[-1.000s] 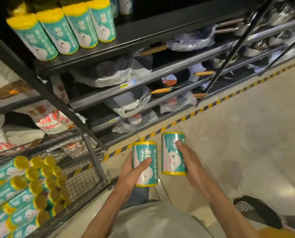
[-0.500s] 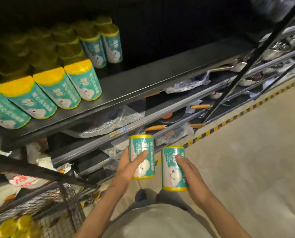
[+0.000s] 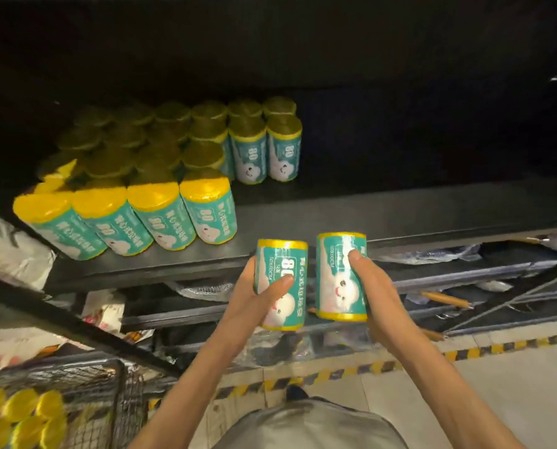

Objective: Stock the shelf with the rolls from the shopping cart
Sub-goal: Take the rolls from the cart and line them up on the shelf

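Left hand (image 3: pixel 254 296) and right hand (image 3: pixel 372 286) each hold an upright roll (image 3: pixel 282 283) — fingers clamped round it — at frame centre, just below the shelf (image 3: pixel 400 215) edge. Risk: nudging the stocked rolls (image 3: pixel 160 218) at centre left topples the row.

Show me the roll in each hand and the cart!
Left-hand roll (image 3: pixel 282 283), head view: on its teal label beside the thumb.
Right-hand roll (image 3: pixel 338 280), head view: on the white cartoon face.
Cart (image 3: pixel 118 387), head view: on its wire corner post.
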